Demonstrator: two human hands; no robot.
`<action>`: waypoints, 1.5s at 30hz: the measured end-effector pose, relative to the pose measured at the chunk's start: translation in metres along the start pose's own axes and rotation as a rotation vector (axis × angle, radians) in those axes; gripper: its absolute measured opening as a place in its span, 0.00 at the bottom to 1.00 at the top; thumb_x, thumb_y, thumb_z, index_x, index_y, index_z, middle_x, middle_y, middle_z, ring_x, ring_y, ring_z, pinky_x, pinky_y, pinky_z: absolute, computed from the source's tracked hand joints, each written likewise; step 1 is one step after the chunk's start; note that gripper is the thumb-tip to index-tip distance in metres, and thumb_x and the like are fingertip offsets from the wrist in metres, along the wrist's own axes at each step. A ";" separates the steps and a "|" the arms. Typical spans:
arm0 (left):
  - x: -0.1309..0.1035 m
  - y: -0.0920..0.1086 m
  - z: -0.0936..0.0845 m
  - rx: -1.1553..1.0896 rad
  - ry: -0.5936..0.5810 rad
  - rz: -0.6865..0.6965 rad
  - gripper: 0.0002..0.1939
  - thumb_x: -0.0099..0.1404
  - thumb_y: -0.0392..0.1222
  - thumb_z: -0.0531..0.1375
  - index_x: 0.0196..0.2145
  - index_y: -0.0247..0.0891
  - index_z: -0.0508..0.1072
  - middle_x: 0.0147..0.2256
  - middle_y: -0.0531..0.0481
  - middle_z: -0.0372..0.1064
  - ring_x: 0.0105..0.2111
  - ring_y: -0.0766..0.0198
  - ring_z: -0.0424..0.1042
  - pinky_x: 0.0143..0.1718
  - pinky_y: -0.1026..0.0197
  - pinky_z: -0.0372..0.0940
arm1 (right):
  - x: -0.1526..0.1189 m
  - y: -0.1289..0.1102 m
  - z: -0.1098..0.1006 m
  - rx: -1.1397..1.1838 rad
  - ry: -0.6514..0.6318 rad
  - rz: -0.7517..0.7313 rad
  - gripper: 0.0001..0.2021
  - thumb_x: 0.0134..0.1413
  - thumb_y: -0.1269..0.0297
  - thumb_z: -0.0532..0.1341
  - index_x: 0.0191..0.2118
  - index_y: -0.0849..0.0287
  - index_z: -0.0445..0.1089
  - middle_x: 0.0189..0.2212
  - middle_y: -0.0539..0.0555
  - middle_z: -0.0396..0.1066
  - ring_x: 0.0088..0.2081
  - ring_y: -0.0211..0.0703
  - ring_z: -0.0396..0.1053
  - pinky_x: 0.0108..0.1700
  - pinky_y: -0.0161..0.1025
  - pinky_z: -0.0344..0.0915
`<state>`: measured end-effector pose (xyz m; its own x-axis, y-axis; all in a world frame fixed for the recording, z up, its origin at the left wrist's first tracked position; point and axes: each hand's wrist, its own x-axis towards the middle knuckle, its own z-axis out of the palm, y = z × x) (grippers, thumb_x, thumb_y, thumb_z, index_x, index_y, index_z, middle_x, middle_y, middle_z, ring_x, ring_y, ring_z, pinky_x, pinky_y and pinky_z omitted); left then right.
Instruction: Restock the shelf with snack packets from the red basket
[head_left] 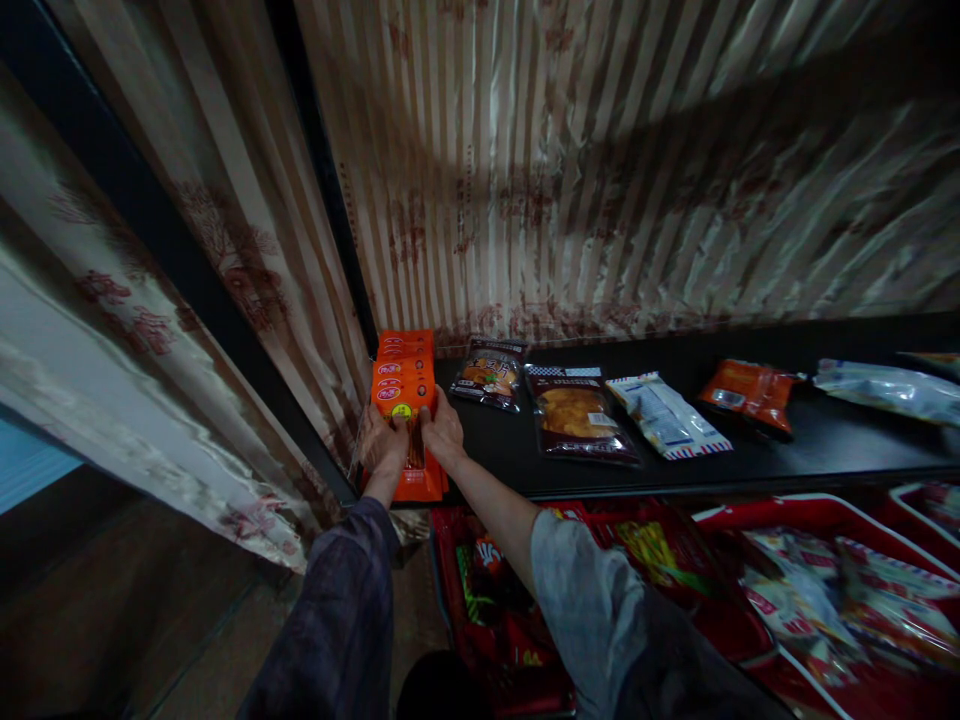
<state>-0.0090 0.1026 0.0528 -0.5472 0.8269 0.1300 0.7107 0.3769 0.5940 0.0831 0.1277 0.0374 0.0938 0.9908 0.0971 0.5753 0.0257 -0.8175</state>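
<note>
Several orange snack packets point(405, 370) stand in an overlapping row at the left end of the black shelf. My left hand point(384, 443) grips the front packet from its left side, thumb on its face. My right hand point(442, 430) holds the same packet from the right, thumb also on the front. Another orange packet point(424, 485) lies under it near the shelf's front edge. Just right of my right hand lies a dark clear-fronted snack bag point(489, 374), and beyond that a larger brown bag point(581, 415).
Farther right on the shelf point(525, 440) lie a white striped-edge bag point(671, 415), an orange-brown bag point(750, 392) and a silvery bag point(889, 390). Below the edge stand red baskets point(795, 507) full of snack bags. A patterned curtain point(525, 200) hangs behind; a dark post point(322, 150) rises at left.
</note>
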 end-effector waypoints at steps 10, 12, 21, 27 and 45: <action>0.003 0.009 -0.013 -0.023 -0.063 -0.155 0.20 0.62 0.50 0.51 0.49 0.38 0.63 0.46 0.39 0.71 0.46 0.52 0.71 0.43 0.54 0.63 | 0.002 0.001 0.000 0.003 0.003 0.003 0.27 0.59 0.64 0.48 0.63 0.65 0.48 0.58 0.61 0.60 0.59 0.47 0.56 0.60 0.41 0.51; 0.003 0.010 -0.012 -0.031 -0.055 -0.164 0.20 0.62 0.49 0.51 0.50 0.38 0.63 0.47 0.39 0.70 0.46 0.52 0.71 0.43 0.54 0.63 | 0.003 0.001 0.000 0.008 0.000 -0.002 0.27 0.59 0.64 0.48 0.64 0.63 0.48 0.58 0.60 0.60 0.59 0.46 0.56 0.60 0.41 0.51; 0.006 0.008 -0.009 -0.073 -0.042 -0.181 0.23 0.62 0.47 0.51 0.54 0.37 0.61 0.48 0.38 0.69 0.49 0.52 0.69 0.45 0.54 0.63 | 0.001 -0.001 0.000 0.007 0.007 -0.013 0.27 0.59 0.64 0.48 0.63 0.62 0.49 0.58 0.58 0.61 0.59 0.47 0.56 0.60 0.42 0.50; 0.006 0.007 -0.006 -0.079 -0.014 -0.180 0.23 0.62 0.47 0.52 0.53 0.37 0.61 0.48 0.38 0.70 0.47 0.52 0.70 0.44 0.53 0.63 | 0.001 -0.002 -0.002 -0.011 -0.004 -0.010 0.26 0.59 0.64 0.47 0.63 0.62 0.50 0.58 0.58 0.61 0.59 0.47 0.56 0.59 0.42 0.51; 0.001 0.000 0.003 -0.007 0.064 -0.006 0.20 0.65 0.41 0.48 0.52 0.30 0.61 0.51 0.34 0.65 0.52 0.54 0.65 0.50 0.55 0.59 | 0.004 0.000 0.010 -0.083 0.057 -0.029 0.26 0.59 0.66 0.47 0.63 0.67 0.50 0.57 0.62 0.61 0.58 0.50 0.56 0.59 0.43 0.52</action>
<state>-0.0084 0.1049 0.0500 -0.5790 0.7959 0.1771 0.7043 0.3787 0.6004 0.0753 0.1332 0.0326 0.1207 0.9807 0.1536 0.6437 0.0405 -0.7642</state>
